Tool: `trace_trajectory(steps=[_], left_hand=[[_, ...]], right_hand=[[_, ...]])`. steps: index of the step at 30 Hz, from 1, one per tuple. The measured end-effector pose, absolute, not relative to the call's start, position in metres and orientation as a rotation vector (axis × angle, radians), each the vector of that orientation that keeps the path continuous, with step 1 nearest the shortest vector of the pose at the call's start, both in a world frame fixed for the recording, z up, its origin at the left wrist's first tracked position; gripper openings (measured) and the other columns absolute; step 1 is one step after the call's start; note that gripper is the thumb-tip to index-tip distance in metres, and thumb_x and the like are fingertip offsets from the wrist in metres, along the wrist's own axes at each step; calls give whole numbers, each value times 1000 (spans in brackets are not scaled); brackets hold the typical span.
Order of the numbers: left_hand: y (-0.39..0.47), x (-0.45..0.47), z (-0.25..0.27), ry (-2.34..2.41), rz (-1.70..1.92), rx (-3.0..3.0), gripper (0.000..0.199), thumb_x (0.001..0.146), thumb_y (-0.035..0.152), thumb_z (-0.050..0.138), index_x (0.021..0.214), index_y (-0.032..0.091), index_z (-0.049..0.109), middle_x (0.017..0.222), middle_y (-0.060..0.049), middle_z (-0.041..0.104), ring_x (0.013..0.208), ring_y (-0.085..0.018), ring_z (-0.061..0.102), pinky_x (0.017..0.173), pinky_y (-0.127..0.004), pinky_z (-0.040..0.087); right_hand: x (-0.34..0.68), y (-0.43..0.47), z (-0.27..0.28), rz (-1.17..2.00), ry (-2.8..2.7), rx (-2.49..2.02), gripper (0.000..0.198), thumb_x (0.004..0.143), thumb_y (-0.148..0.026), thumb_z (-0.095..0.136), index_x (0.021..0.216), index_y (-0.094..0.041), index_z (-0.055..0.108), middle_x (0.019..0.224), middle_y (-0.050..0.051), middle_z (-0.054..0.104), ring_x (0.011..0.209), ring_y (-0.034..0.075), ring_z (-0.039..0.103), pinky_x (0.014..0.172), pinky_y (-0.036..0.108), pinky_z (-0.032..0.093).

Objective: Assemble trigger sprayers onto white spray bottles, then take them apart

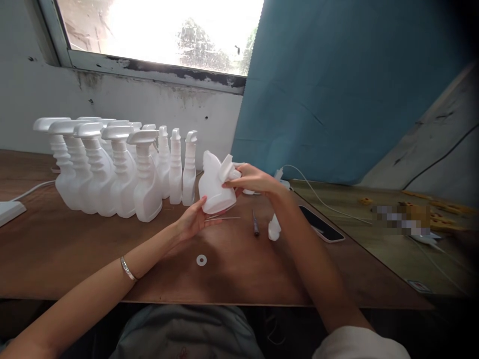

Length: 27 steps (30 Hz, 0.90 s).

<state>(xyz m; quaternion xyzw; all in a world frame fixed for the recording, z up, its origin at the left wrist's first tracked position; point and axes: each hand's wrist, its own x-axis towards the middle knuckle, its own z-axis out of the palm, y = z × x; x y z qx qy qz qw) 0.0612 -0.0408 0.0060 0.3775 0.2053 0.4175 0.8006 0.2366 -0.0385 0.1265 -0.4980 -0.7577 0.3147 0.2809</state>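
Note:
Above the table a white plastic bottle (212, 183) is tilted between my hands. My left hand (190, 219) is closed on its base end, thumb against the side. A thin pale rod or tube (229, 218) sticks out by my left fingers; I cannot tell if it is held. My right hand (256, 178) pinches a white trigger spray head (226, 168) at the bottle's side. Whether the head is joined to the bottle is hidden. Below my left hand lies a white ring washer (201, 260). A dark screwdriver (255, 223) and a small white plastic part (274, 228) lie to the right.
Several white spray bottles (147, 184) stand upright in rows at the left, near the wall. A phone (322, 224) lies at the table's right edge. A white cable (329, 199) runs past the blue curtain (318, 89). A white device (11, 212) sits far left on the brown table (157, 264).

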Motion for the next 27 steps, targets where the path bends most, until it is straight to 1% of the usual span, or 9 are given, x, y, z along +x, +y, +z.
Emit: trace_trajectory(steps=[3, 5, 7, 8, 10, 16, 20, 24, 27], left_hand=[[-39, 63, 3, 472, 851, 812, 41, 83, 43, 46, 112, 14, 52, 119, -14, 56, 103, -27, 57, 85, -40, 48], [-37, 62, 0, 530, 847, 800, 41, 81, 44, 47, 107, 13, 52, 118, -16, 55, 103, -27, 57, 86, -39, 47], [-36, 61, -2, 585, 843, 807, 39, 79, 42, 50, 105, 13, 52, 117, -16, 56, 100, -25, 58, 84, -38, 48], [-36, 60, -3, 607, 834, 817, 37, 78, 41, 51, 103, 13, 53, 117, -16, 57, 99, -25, 59, 82, -37, 48], [-35, 60, -4, 636, 796, 848, 34, 77, 39, 52, 99, 14, 56, 112, -15, 59, 96, -23, 60, 78, -34, 49], [-38, 61, -6, 649, 707, 912, 25, 70, 34, 59, 87, 16, 62, 93, -9, 66, 80, -18, 61, 69, -29, 47], [-42, 60, -2, 655, 693, 915, 22, 68, 32, 61, 82, 16, 63, 85, -7, 66, 72, -15, 60, 65, -26, 45], [-44, 60, 0, 679, 694, 927, 21, 66, 31, 63, 80, 15, 63, 82, -6, 65, 69, -14, 58, 63, -25, 43], [-42, 60, -2, 686, 694, 950, 21, 66, 30, 63, 80, 14, 63, 82, -6, 64, 70, -15, 58, 64, -25, 43]], right_hand=[[243, -27, 124, 751, -2021, -1494, 20, 65, -30, 65, 78, -14, 63, 79, 4, 65, 69, 16, 63, 55, 23, 50], [249, -13, 122, 507, -1978, -1741, 22, 66, -33, 64, 75, -13, 64, 72, 5, 65, 67, 18, 63, 60, 25, 49], [255, 6, 122, 194, -1922, -1977, 25, 66, -35, 63, 76, -13, 64, 65, 5, 65, 72, 20, 63, 67, 27, 48], [257, 16, 122, 65, -1896, -2072, 26, 66, -36, 63, 78, -13, 65, 64, 5, 65, 76, 21, 63, 70, 28, 47], [258, 37, 122, -84, -1851, -2207, 33, 64, -38, 65, 84, -12, 65, 68, 8, 66, 84, 23, 62, 72, 29, 46], [252, 83, 115, -178, -1796, -2319, 44, 61, -29, 70, 99, -10, 63, 91, 15, 65, 95, 25, 59, 75, 31, 47], [250, 94, 99, -236, -1796, -2317, 43, 65, -23, 67, 105, -7, 60, 106, 20, 59, 102, 27, 56, 79, 31, 45], [252, 96, 82, -308, -1833, -2262, 36, 75, -19, 57, 109, -6, 57, 110, 22, 57, 105, 27, 54, 83, 33, 44], [255, 97, 76, -346, -1843, -2237, 35, 78, -17, 52, 110, -5, 56, 109, 24, 57, 105, 28, 55, 84, 34, 43]])
